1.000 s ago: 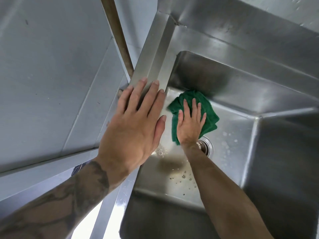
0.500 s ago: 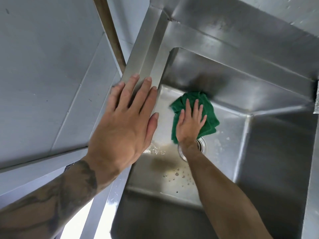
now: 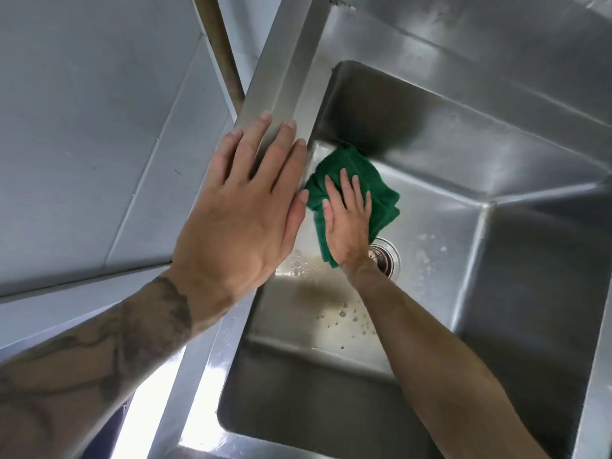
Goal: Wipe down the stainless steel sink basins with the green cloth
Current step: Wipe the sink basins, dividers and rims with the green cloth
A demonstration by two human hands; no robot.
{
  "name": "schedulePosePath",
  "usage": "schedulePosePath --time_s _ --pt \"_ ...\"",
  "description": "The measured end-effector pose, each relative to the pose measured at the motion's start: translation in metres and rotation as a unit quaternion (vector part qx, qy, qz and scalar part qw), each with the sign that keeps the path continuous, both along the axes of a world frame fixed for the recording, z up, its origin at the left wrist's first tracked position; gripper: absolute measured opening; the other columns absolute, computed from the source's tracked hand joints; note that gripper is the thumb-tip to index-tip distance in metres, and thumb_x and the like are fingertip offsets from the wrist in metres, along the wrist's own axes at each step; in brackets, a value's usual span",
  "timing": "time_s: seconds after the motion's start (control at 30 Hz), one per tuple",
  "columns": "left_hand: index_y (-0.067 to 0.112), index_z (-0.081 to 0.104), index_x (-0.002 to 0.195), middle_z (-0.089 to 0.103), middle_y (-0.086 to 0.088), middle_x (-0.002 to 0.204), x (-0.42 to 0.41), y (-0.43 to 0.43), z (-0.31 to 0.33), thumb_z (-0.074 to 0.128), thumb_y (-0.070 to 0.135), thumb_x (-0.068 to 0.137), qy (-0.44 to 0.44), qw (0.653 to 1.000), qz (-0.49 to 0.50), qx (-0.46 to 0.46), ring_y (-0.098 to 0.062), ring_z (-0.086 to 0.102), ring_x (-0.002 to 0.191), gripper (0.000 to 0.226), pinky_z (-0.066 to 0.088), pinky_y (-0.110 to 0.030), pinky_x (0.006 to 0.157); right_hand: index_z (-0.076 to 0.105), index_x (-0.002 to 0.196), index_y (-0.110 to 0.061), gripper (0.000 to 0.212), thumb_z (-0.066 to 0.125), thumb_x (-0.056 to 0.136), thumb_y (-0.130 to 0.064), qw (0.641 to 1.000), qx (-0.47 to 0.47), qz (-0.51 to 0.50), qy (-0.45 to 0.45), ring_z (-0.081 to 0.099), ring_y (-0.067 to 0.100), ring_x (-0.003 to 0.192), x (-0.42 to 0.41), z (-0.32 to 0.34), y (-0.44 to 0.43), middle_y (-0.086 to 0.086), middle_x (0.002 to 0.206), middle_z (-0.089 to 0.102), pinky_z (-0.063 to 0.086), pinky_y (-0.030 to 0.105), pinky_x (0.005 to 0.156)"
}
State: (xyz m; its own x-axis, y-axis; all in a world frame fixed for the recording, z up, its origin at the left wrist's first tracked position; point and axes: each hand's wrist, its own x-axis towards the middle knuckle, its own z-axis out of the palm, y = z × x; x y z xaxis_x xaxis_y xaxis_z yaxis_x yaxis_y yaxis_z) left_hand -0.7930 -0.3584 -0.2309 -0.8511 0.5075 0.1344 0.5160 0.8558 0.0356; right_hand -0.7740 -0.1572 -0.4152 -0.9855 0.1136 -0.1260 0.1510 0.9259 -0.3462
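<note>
Right hand [image 3: 347, 226], fingers straight, presses the green cloth [image 3: 346, 162] on the basin floor [image 3: 437, 226] just beyond the drain [image 3: 385, 260]; left hand [image 3: 238, 220] lies flat on the rim [image 3: 284, 71]; best work overlapping strokes drainward.

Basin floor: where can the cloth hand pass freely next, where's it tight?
Free: floor between drain and right wall; also the droplet-spotted strip between drain and near wall, left of the right forearm. Crowded: far-left corner, where right hand presses green cloth beside left hand on the rim.
</note>
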Motion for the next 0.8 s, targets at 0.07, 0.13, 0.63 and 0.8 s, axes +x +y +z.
schedulePosePath --time_s 0.07,0.13,0.63,0.8 --pt "0.005 0.039 0.160 0.040 -0.019 0.168 0.000 0.000 0.001 0.026 0.038 0.117 -0.003 1.000 -0.002 0.000 -0.042 0.029 0.160 0.056 0.022 -0.057 0.131 0.038 0.162 -0.026 0.048 0.036 0.114 -0.033 0.997 -0.002 0.081 -0.006 0.014 0.025 0.162 0.018 -0.001 -0.009 0.002 0.173 0.023 0.005 0.047 0.132" --pt "0.005 0.038 0.161 0.039 -0.019 0.169 0.000 -0.001 0.001 0.025 0.038 0.117 -0.007 1.000 -0.004 -0.001 -0.042 0.029 0.160 0.057 0.022 -0.057 0.131 0.038 0.161 -0.028 0.048 0.038 0.113 -0.034 0.989 -0.003 0.150 -0.015 0.016 0.024 0.162 0.022 0.000 0.006 0.001 0.173 0.024 0.007 0.048 0.132" --pt "0.004 0.038 0.161 0.039 -0.020 0.169 0.000 0.001 0.004 0.024 0.039 0.118 -0.012 1.000 -0.002 -0.007 -0.043 0.028 0.160 0.057 0.022 -0.058 0.131 0.043 0.159 -0.028 0.048 0.043 0.112 -0.036 0.974 0.016 0.225 -0.005 0.024 0.024 0.160 0.032 0.005 0.023 0.001 0.172 0.028 0.016 0.052 0.131" --pt "0.004 0.038 0.160 0.039 -0.020 0.169 -0.001 0.000 0.003 0.023 0.040 0.118 -0.008 1.000 -0.004 -0.015 -0.042 0.028 0.160 0.058 0.023 -0.058 0.131 0.041 0.160 -0.027 0.047 0.036 0.113 -0.035 0.998 0.015 0.060 0.003 0.017 0.024 0.161 -0.004 0.007 0.005 0.002 0.173 0.026 0.009 0.049 0.132"
